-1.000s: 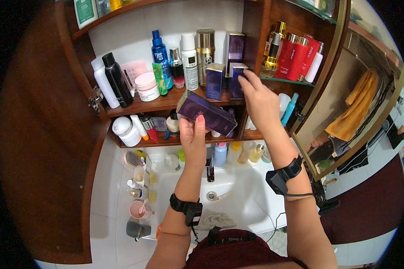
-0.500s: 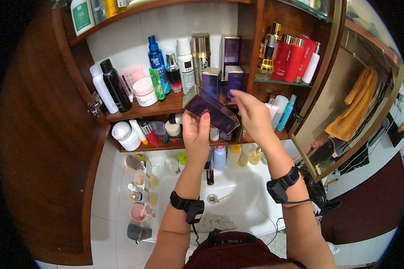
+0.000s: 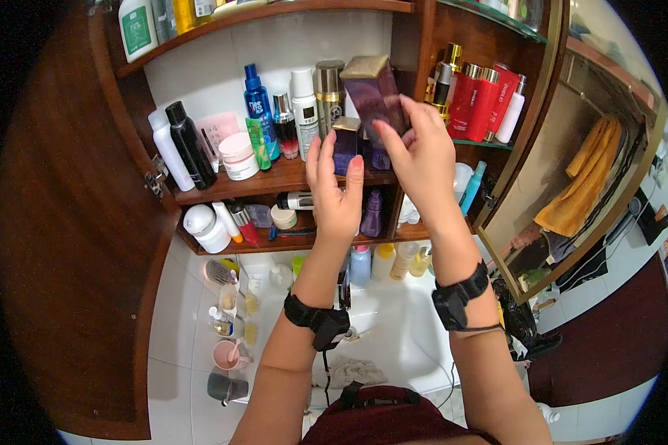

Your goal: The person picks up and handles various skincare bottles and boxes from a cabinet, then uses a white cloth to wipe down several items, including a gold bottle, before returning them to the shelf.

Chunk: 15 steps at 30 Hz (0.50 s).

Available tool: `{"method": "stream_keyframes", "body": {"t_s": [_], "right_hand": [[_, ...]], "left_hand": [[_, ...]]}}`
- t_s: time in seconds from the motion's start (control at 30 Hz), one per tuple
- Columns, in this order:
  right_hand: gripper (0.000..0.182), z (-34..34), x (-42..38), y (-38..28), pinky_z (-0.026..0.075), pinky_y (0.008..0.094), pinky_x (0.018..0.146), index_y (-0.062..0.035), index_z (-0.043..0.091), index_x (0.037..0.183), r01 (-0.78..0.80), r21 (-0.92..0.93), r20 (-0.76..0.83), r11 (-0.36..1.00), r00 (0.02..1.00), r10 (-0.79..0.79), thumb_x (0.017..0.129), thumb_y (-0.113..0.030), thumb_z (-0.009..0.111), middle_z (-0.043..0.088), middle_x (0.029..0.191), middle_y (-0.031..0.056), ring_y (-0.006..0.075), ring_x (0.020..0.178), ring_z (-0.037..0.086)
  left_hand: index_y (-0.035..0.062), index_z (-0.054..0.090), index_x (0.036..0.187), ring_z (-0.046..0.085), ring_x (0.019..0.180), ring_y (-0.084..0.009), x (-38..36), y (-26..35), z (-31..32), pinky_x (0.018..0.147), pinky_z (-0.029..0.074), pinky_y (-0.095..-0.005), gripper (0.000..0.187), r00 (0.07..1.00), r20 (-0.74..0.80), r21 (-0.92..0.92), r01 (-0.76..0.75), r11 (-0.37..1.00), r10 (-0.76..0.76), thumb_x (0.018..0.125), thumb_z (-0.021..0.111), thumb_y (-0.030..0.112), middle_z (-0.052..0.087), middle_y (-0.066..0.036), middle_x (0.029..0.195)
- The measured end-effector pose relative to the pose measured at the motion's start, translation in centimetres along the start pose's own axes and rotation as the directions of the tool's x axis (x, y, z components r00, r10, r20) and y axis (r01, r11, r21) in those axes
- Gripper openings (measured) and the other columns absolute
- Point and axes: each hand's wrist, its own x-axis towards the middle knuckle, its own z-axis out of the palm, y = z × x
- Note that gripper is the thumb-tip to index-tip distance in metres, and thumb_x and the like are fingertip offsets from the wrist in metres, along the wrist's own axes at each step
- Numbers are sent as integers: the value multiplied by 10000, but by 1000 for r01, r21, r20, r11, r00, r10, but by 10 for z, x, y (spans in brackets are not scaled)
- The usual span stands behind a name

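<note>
A tall purple cosmetics box with a gold top is in my right hand, thumb on its front and fingers round its right side. It tilts to the left above the middle shelf. My left hand is open, fingers raised and thumb apart, close before a small dark purple box with a gold top on that shelf. Another purple box stands beside it, partly hidden by the tall one. A gold-capped jar-like bottle and a white bottle stand to the left.
Several bottles, a pink jar and a green tube line the shelf. Red bottles stand on a glass shelf at right. Below are a lower shelf with a purple bottle and a white sink. An open mirrored door swings out right.
The purple box has moved from my left hand into my right, going up towards the back and turning more upright. My left hand has let go and opened.
</note>
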Motion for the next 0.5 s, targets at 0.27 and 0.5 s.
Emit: {"method": "stream_keyframes", "body": {"t_s": [0.27, 0.5], "right_hand": [[373, 36, 18, 6, 544, 395, 611, 14, 551, 1148, 21, -470, -39, 883, 998, -45, 843, -187, 627, 660, 848, 167, 334, 692, 660], [487, 34, 21, 7, 518, 401, 537, -71, 494, 1258, -19, -563, 9, 826, 1000, 29, 803, -168, 640, 659, 757, 131, 309, 632, 653]], "left_hand": [[46, 365, 1415, 288, 1339, -423, -2, -13, 14, 1091, 243, -446, 573, 989, 149, 98, -5, 995, -10, 946, 530, 331, 264, -299, 1453], [37, 378, 1405, 311, 1315, -443, 3, -13, 22, 1079, 263, -462, 558, 979, 199, 76, -55, 996, 38, 940, 533, 303, 257, -301, 1456]]}}
